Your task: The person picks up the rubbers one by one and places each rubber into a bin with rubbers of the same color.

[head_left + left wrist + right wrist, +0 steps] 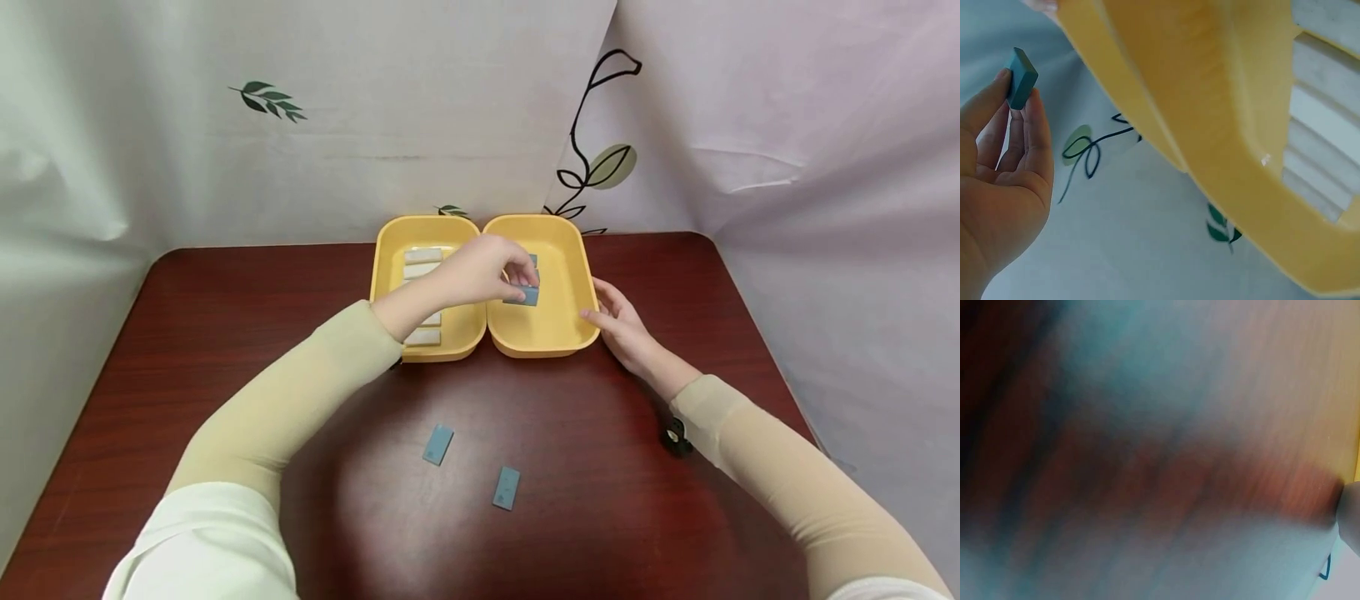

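Note:
My left hand [480, 271] reaches over the right yellow tray [558, 325] and pinches a blue rectangular tile [530, 297] between thumb and fingertips. The left wrist view shows that tile [1022, 79] tilted at the fingertips. More blue tiles [534, 260] lie inside this tray, partly hidden behind the fingers. At the tray's right side, my right hand [626, 329] grips the rim, thumb over the edge and fingers along the outer wall. Two further blue tiles, one on the left [438, 444] and one on the right [506, 488], lie on the table in front.
A second yellow tray [382, 275] stands against the first on its left, holding a column of white tiles [423, 337], partly covered by my left forearm. Both trays sit near the back of the dark red table [600, 467]. A pale patterned curtain [420, 108] hangs behind.

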`<move>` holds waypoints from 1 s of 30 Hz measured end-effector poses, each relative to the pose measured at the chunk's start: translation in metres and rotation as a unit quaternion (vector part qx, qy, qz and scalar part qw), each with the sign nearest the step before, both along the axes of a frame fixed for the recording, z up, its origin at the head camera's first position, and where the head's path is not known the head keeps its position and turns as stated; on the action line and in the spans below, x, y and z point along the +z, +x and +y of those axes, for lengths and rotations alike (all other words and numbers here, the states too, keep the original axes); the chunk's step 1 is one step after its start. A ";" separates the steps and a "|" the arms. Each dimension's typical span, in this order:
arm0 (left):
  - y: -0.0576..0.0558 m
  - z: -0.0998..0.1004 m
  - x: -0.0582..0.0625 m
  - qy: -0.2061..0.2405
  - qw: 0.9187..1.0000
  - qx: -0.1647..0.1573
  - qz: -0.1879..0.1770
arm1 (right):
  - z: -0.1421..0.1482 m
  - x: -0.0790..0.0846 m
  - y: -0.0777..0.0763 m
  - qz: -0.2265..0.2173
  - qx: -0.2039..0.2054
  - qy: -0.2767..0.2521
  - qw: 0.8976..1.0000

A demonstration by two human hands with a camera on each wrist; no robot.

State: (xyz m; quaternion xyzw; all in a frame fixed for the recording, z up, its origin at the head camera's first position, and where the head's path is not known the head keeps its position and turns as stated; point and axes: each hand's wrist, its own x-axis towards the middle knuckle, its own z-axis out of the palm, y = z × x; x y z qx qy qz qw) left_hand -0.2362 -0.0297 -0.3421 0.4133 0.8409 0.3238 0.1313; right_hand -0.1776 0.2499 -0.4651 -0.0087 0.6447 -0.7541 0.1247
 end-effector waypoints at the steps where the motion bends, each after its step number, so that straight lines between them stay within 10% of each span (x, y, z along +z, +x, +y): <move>1: -0.003 0.002 -0.003 -0.001 1.000 -0.001 -0.001 | 0.000 0.000 0.000 -0.001 -0.001 0.001 1.000; 14: -0.029 0.027 -0.029 -0.019 0.999 0.018 -0.027 | 0.000 0.000 0.000 -0.002 -0.001 0.005 1.000; 30: -0.061 0.043 -0.034 -0.108 0.993 0.038 -0.026 | 0.001 -0.003 -0.001 0.005 -0.003 -0.010 1.000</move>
